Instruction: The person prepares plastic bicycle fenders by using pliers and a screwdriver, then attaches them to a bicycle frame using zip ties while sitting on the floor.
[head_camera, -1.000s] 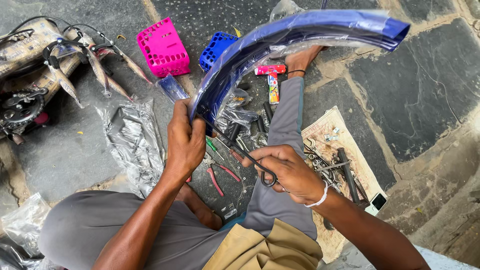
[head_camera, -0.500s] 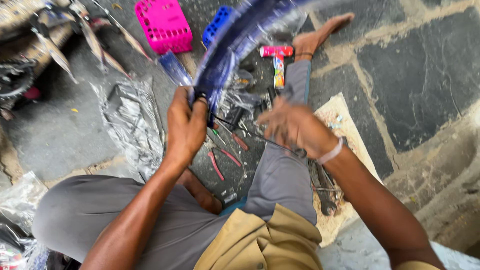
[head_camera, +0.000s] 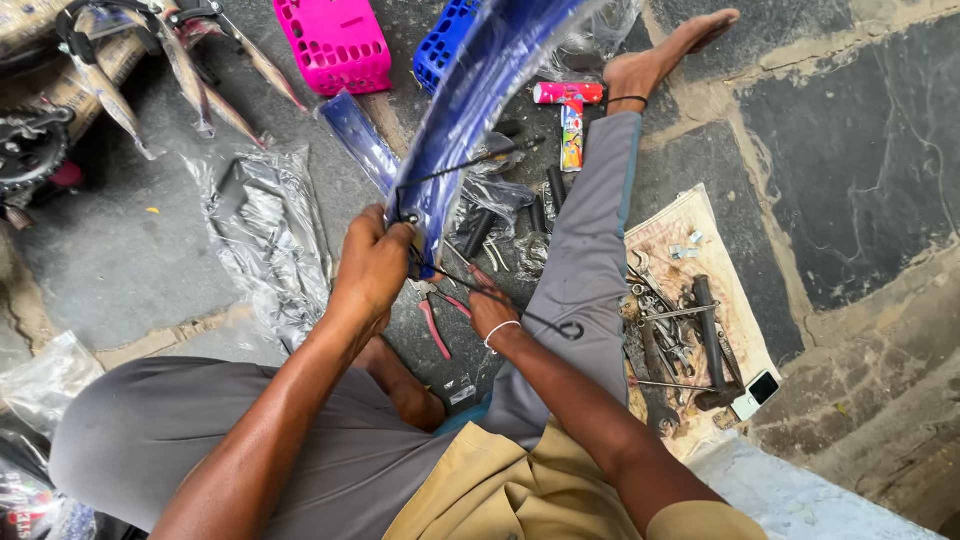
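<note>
While left hand (head_camera: 375, 262) grips it | blue mudguard (head_camera: 480, 100) runs up-right

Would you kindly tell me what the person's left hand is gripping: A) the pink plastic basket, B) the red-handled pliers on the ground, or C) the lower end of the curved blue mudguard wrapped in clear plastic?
C: the left hand is closed around the lower end of the curved blue mudguard, while the pink plastic basket and red-handled pliers lie untouched on the ground.
</note>
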